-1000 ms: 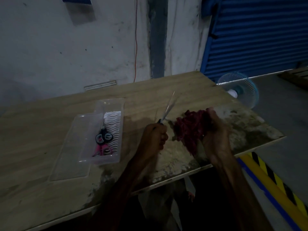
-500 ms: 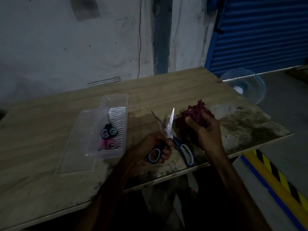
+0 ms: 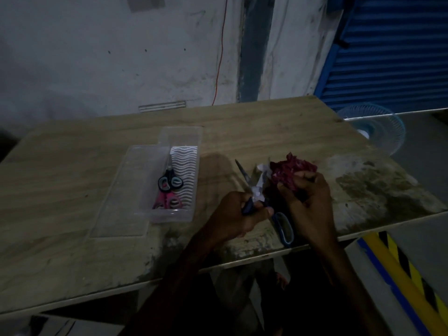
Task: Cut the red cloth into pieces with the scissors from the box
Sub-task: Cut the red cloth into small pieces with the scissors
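Note:
A bunched red cloth (image 3: 292, 172) sits above the wooden table (image 3: 72, 190), gripped from below by my right hand (image 3: 308, 202). My left hand (image 3: 240, 214) is closed around one handle of the blue-handled scissors (image 3: 282, 225); the other handle loop hangs free toward the table's front edge. The blades are spread wide apart, pointing up and away, and the right blade touches the cloth's left edge. A clear plastic box (image 3: 174, 173) stands to the left with a black-handled pair (image 3: 169, 181) and a pink-handled pair (image 3: 167, 202) inside.
The box's clear lid (image 3: 126, 202) lies flat beside it on the left. A blue fan (image 3: 378, 132) stands behind the table's right corner. The table's front edge runs just under my hands. A yellow and black striped floor marking (image 3: 400, 275) lies at lower right.
The scissors went from raised and nearly closed to lowered with the blades spread wide against the cloth. My right hand shifted its grip on the cloth and turned it toward the blades.

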### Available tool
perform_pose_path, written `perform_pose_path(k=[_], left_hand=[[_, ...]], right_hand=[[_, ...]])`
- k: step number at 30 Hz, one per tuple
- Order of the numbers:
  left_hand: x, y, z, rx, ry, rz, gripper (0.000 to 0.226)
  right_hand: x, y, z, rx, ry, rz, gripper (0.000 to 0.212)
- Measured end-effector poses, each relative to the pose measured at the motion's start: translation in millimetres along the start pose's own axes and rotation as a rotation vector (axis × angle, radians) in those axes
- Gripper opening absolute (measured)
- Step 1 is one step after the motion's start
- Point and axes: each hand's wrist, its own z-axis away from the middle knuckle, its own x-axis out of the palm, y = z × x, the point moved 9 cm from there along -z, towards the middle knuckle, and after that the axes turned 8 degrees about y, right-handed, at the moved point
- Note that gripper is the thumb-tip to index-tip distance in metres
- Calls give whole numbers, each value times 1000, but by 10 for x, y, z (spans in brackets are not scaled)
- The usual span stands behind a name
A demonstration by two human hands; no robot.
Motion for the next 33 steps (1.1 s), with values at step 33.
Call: perform_pose_path(k=[33], left_hand=[[-24, 141, -55, 340, 127, -135, 55]], right_hand=[[332, 81, -264, -482, -333, 490, 43]])
